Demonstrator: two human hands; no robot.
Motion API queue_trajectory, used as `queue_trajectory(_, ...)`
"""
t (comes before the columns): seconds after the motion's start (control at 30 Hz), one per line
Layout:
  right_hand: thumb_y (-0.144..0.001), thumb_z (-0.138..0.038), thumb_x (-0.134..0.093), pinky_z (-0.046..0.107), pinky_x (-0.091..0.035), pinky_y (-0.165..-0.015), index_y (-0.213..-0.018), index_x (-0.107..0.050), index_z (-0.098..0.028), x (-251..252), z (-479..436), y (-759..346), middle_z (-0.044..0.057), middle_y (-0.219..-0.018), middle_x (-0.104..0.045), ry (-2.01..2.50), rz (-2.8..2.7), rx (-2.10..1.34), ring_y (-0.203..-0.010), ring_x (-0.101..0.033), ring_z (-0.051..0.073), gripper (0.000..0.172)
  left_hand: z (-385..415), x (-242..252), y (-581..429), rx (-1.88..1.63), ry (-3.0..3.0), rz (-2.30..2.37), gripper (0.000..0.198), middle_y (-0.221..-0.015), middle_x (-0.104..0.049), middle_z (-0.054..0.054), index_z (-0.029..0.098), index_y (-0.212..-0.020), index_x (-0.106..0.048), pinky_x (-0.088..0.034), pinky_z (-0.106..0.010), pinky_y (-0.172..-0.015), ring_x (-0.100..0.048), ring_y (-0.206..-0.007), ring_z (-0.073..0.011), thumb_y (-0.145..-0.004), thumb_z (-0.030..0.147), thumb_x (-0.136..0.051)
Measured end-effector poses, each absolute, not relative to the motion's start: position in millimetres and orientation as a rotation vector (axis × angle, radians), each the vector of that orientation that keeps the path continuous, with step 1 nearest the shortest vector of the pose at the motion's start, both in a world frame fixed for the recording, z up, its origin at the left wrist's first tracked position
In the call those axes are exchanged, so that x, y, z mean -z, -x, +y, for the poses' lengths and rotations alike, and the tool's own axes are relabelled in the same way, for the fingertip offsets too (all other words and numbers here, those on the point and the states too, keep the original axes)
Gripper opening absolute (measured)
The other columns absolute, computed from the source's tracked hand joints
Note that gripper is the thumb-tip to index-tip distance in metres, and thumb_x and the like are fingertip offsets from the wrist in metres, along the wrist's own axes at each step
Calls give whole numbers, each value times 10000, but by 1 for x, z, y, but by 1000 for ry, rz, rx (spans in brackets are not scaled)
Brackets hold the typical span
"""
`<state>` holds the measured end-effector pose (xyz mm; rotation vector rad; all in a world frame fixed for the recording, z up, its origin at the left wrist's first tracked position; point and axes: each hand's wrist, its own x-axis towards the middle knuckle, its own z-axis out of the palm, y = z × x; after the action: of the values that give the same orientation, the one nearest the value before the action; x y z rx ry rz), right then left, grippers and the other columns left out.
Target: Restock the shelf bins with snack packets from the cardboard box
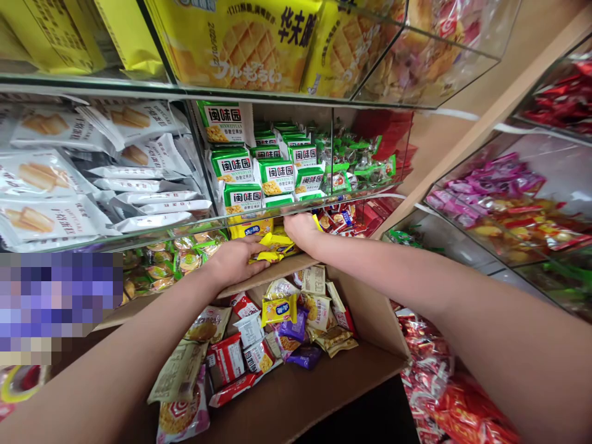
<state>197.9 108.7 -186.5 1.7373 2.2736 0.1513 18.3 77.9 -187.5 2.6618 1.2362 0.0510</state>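
Both arms reach over an open cardboard box into a low shelf compartment of yellow snack packets (252, 228). My left hand (235, 259) is at the compartment's front edge, its fingers closed about loose yellow packets (277, 245). My right hand (300, 231) reaches deeper, just right of those packets and under the glass shelf. Its fingertips are hidden, and a yellow corner shows beside its wrist. Below my hands, the cardboard box (370, 320) holds mixed wrapped snacks, among them a yellow packet (279, 310), purple packets (293, 324) and a red-and-white packet (227, 359).
Just above my hands runs a glass shelf with green-and-white snack packets (276, 176) and white wafer packets (41, 176). Higher up are big yellow waffle bags (259, 49). Right of the box lie red packets (425, 351); clear bins with pink candies (494, 179) stand farther right.
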Motion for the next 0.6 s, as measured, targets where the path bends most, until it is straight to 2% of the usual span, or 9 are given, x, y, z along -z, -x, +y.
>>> queue_trajectory(0.33, -766, -103, -497, 441, -518, -656, -976, -636, 12, 187, 121, -203, 283, -919, -654, -1814, 2142, -119, -883, -641, 335, 277, 81, 189, -20, -71, -2652, 1201, 448, -1303, -521, -93, 229, -1146, -591, -377, -306, -986, -484, -1184, -221, -789, 470, -466)
queue_trajectory(0.5, -784, -86, -492, 395, -506, -713, -943, -661, -35, 174, 106, -206, 247, -943, -663, -1724, 2263, -133, -920, -634, 296, 237, 79, 189, -18, -86, -2638, 1211, 441, -1303, -523, -86, 227, -1141, -595, -377, -306, -988, -496, -1172, -220, -786, 461, -475)
queue_trajectory(0.6, -832, -173, -493, 358, -491, -742, -948, -661, -73, 159, 86, -212, 216, -971, -664, -1636, 2396, -174, -945, -624, 271, 227, 79, 190, -17, -103, -2624, 1209, 436, -1291, -532, -93, 218, -1137, -599, -381, -316, -986, -502, -1165, -232, -786, 448, -482)
